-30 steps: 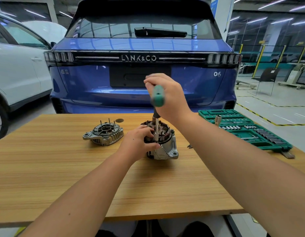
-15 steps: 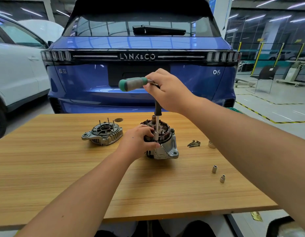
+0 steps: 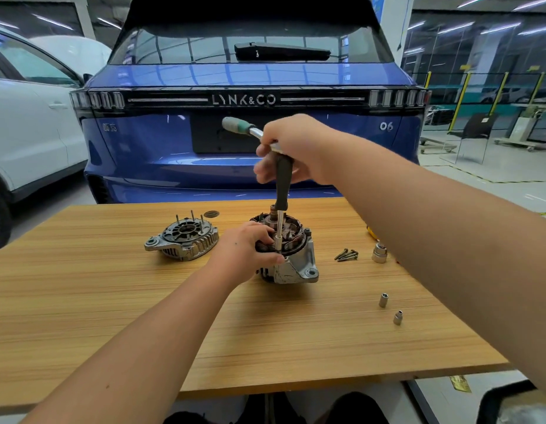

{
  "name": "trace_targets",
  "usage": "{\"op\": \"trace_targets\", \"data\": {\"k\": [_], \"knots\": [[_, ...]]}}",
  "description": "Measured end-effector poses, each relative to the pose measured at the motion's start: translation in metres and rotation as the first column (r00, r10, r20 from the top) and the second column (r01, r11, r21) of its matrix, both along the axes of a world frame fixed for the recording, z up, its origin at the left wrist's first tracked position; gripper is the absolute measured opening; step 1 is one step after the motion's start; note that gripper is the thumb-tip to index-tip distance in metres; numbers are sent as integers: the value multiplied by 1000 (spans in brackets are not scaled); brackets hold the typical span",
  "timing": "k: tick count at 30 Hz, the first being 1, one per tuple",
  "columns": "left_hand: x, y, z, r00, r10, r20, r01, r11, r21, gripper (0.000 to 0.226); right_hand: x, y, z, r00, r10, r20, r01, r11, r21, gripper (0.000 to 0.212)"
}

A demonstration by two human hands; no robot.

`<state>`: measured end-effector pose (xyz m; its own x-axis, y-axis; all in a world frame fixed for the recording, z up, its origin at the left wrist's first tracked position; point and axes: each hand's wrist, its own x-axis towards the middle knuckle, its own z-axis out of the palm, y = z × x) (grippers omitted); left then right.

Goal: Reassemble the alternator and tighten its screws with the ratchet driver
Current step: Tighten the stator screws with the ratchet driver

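A blue car (image 3: 247, 130) is filling the background, with a white car (image 3: 27, 123) standing to its left, and in front of them a wooden table (image 3: 143, 316) is carrying the work. Near the table's middle the alternator body (image 3: 291, 264) is standing upright with its windings facing up, and the left hand (image 3: 250, 250) is gripping its near-left rim, fingers curled round the edge, steadying it. Above it the right hand (image 3: 291, 148) is clamping the head of the ratchet driver (image 3: 280, 179), whose green-tipped handle is sticking out to the left while its dark extension and slim socket are running straight down onto a fastener at the body's near rim. To the left, well apart, the alternator's end cover (image 3: 184, 240) is lying with its studs pointing up, not yet fitted. To the right a cluster of loose screws (image 3: 346, 255) is lying near a large socket (image 3: 379, 254), and two small sockets (image 3: 383, 300) are standing nearer the table's front edge. The step in hand appears to be tightening a fastener inside the body; next, the handle probably needs swinging while the extension is kept vertical, and afterwards the cover and screws will likely need fitting.
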<state>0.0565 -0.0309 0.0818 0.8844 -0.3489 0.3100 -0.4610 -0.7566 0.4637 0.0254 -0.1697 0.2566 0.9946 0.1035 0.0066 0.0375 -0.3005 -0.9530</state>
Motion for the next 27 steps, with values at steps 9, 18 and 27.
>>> {"op": "trace_targets", "data": {"k": [9,18,27], "knots": [[-4,-4,0,1000,30,3,-30,999,30,57,17,-5,-52,985,-151,83,27,610,792,14],[-6,-6,0,999,52,16,-52,999,-1,50,10,-9,-62,489,108,865,369,874,-318,15],[-6,-7,0,999,39,12,-39,999,3,48,6,-7,-45,615,404,677,417,561,-715,49]]}}
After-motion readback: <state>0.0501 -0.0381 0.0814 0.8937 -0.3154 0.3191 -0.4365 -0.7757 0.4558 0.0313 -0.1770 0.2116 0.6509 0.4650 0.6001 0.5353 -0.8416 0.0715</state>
